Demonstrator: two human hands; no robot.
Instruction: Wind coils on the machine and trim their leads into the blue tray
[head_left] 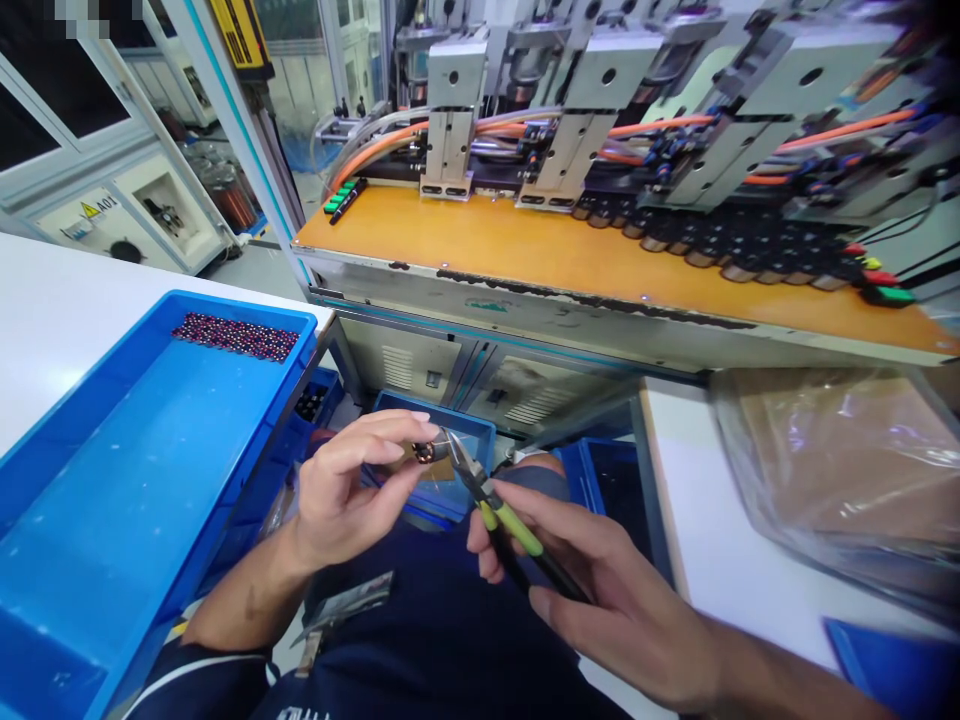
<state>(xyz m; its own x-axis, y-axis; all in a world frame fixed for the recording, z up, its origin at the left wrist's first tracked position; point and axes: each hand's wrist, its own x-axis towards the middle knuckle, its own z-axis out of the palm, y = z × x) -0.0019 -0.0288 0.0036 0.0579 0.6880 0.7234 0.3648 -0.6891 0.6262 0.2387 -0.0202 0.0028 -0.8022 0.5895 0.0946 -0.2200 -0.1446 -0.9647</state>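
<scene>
My left hand (352,490) pinches a small dark coil part (424,452) between thumb and fingertips, held over my lap. My right hand (600,585) grips a pair of cutters (502,515) with green and black handles. The cutter tips (452,447) touch the coil part at its right side. Both hands hover above a small blue bin (480,435) below the bench edge.
A large blue tray (112,500) on the white table at left holds a row of small coils (236,336) at its far end. Ahead stands a winding machine on an orange-topped bench (525,250). A clear plastic bag (840,470) lies on the right table.
</scene>
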